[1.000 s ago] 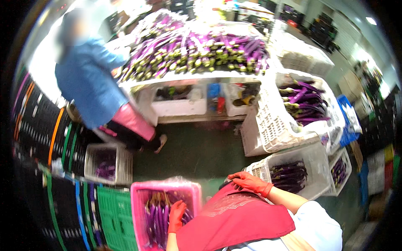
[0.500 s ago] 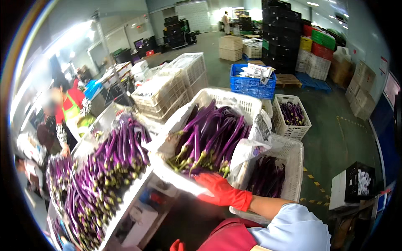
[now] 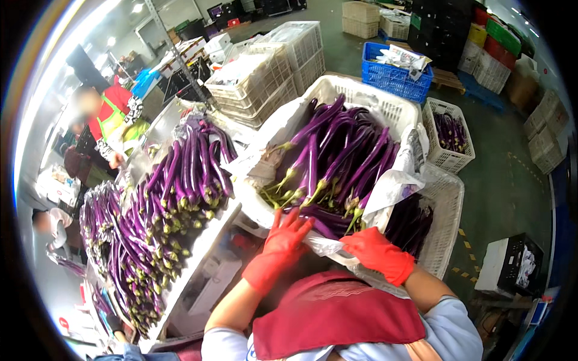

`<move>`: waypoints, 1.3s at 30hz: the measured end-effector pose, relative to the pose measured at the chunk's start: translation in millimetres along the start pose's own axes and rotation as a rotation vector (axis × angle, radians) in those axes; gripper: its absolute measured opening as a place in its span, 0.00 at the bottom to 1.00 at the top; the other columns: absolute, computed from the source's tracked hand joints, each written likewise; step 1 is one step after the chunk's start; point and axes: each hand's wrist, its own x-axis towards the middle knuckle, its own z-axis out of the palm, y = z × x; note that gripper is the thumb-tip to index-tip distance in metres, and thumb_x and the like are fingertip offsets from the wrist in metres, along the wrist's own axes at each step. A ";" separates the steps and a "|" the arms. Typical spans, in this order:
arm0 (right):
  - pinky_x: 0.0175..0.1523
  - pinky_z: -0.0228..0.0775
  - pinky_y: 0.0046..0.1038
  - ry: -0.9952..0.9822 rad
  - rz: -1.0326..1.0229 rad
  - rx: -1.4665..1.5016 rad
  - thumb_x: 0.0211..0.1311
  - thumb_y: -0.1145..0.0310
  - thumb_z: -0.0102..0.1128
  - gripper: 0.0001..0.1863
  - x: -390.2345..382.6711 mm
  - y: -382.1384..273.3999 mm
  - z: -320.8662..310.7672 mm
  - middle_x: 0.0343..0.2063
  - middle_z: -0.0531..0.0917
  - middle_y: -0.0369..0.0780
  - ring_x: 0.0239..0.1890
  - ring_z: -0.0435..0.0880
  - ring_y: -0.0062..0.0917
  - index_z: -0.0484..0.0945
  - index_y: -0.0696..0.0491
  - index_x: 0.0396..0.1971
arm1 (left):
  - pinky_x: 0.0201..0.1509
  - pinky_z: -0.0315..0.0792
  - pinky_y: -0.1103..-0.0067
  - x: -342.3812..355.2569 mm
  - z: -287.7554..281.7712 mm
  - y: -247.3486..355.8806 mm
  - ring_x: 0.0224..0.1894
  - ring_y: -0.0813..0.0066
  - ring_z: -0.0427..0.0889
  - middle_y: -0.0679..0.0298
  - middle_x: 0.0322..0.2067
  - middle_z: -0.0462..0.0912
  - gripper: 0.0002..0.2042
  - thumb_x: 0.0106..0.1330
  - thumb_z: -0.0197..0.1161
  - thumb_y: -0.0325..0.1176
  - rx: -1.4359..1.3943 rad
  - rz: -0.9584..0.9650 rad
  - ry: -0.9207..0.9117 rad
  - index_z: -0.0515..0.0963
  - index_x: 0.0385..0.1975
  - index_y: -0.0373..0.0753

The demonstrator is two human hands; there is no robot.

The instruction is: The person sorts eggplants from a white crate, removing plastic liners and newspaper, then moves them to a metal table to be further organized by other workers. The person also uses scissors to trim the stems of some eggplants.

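A white crate full of long purple eggplants stands before me, their green stems toward me. A plastic liner hangs over its near edge. My left hand, in a red rubber glove, lies at that near edge with its fingers apart, touching the eggplants or the liner. To its right my right hand, gloved alike, has its fingers closed on the pale plastic. Paper lines the crate's right side.
Many eggplants cover the sorting table at left. Another white crate holds eggplants at right; a smaller one stands behind it. A blue crate and stacked white crates are farther back. Co-workers stand at left.
My left hand has come up from the lower edge to the crate's near edge. My right hand has moved right along that edge and closed on the liner. The view has shifted.
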 end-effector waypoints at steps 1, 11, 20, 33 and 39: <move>0.30 0.71 0.36 -0.002 0.020 0.013 0.55 0.67 0.58 0.10 -2.1 -13.1 -7.6 0.22 0.80 0.46 0.26 0.80 0.40 0.81 0.56 0.34 | 0.64 0.57 0.63 -0.5 -2.3 -8.3 0.56 0.61 0.71 0.61 0.47 0.76 0.32 0.46 0.68 0.35 -0.054 0.049 -0.018 0.69 0.56 0.47; 0.28 0.63 0.41 0.065 0.233 0.058 0.57 0.57 0.56 0.17 7.9 -42.4 -2.4 0.17 0.74 0.48 0.22 0.75 0.44 0.75 0.56 0.18 | 0.31 0.72 0.66 -4.4 12.2 -68.8 0.31 0.56 0.78 0.58 0.28 0.79 0.14 0.47 0.62 0.35 -0.316 0.426 0.232 0.79 0.37 0.43; 0.40 0.65 0.35 0.043 0.286 -0.374 0.54 0.53 0.60 0.17 -34.0 -48.2 3.9 0.24 0.76 0.40 0.35 0.75 0.35 0.78 0.52 0.19 | 0.44 0.74 0.69 -17.2 43.6 -82.5 0.40 0.56 0.79 0.57 0.35 0.81 0.13 0.51 0.66 0.40 -0.565 0.253 -0.054 0.81 0.37 0.48; 0.40 0.72 0.34 0.291 0.778 -0.540 0.49 0.68 0.64 0.10 -113.2 -28.4 134.0 0.31 0.79 0.40 0.37 0.79 0.33 0.79 0.52 0.32 | 0.41 0.70 0.65 -21.2 55.6 -103.9 0.39 0.47 0.77 0.46 0.33 0.78 0.17 0.63 0.56 0.40 -0.804 0.386 -0.247 0.74 0.45 0.35; 0.41 0.72 0.31 0.312 0.756 -0.125 0.53 0.70 0.61 0.10 -124.8 -25.2 145.8 0.33 0.80 0.41 0.36 0.80 0.32 0.78 0.54 0.37 | 0.51 0.70 0.68 -24.8 115.2 -123.8 0.46 0.54 0.77 0.51 0.42 0.79 0.18 0.59 0.62 0.33 -0.791 0.263 -0.208 0.74 0.49 0.37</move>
